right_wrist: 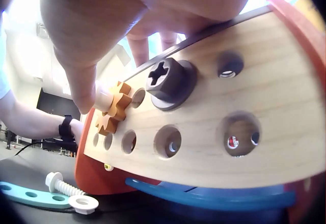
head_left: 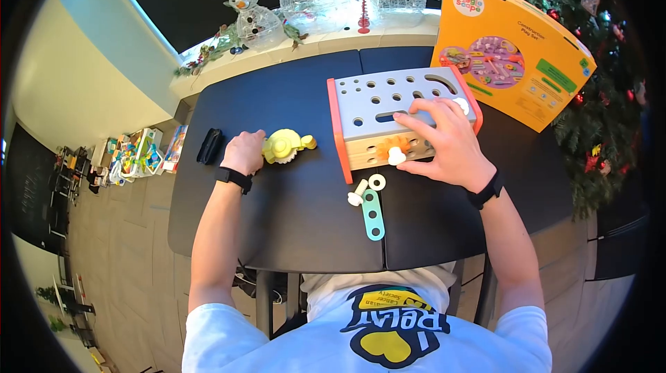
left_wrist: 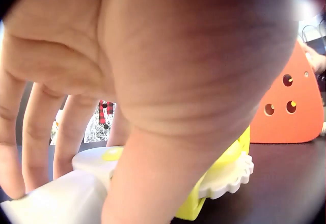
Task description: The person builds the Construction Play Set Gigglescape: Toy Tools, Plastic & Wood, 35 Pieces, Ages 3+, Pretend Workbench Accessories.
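Note:
My left hand grips a yellow toy circular saw at the table's left. In the left wrist view, fingers and thumb pass either side of its white handle, and a scalloped white blade shows beyond. My right hand is over a toy workbench with a grey perforated top, wooden front and red ends. Its fingers spread over the top, while the thumb is right at a white bolt head in an orange gear. Beside the gear, a dark bolt sits in the front panel.
Before the workbench lie a teal strip with holes, a white bolt and a white nut. A black case is left of my left hand. A yellow-orange box stands back right, near a decorated tree.

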Demonstrator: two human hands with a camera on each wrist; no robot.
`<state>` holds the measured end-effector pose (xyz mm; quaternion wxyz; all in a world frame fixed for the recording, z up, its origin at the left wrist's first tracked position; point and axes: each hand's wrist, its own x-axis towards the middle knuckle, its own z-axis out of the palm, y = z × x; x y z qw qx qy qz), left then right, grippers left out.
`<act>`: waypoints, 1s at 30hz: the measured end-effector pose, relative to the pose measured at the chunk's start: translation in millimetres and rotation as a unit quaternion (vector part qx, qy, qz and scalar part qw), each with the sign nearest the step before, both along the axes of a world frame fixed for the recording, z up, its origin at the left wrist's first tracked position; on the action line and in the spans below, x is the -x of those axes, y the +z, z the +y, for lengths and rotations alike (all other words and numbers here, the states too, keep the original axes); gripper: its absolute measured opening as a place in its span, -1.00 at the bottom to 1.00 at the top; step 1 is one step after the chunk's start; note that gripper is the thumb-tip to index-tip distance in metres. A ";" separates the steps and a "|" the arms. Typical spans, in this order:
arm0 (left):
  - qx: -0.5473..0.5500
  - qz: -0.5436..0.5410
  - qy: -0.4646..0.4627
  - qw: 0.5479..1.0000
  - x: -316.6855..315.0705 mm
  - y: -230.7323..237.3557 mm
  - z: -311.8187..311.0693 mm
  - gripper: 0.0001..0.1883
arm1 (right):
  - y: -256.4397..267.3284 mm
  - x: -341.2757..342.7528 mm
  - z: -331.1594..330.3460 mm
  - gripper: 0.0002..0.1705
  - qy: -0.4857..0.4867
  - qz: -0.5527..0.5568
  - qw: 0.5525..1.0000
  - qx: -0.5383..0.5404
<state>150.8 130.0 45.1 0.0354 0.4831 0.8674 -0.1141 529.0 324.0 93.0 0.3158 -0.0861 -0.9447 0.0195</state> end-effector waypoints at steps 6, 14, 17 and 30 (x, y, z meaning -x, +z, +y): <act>-0.186 0.026 -0.011 0.982 7.1 16.1 1.4 -0.56 | -7.3 -1.2 -2.6 -0.23 -0.009 -0.005 1.000 0.002; -0.524 -0.322 -0.132 0.777 -24.3 100.7 44.7 -0.49 | -5.7 -0.8 -4.0 -0.23 -0.011 -0.003 1.000 0.006; -0.512 -0.325 -0.223 0.763 -53.1 119.5 63.9 -0.51 | -5.7 -2.1 -3.9 -0.23 -0.012 -0.004 1.000 0.007; -0.458 -0.361 -0.234 0.778 -99.2 106.8 109.9 -0.49 | -4.5 -2.0 -4.2 -0.24 -0.014 -0.007 1.000 0.001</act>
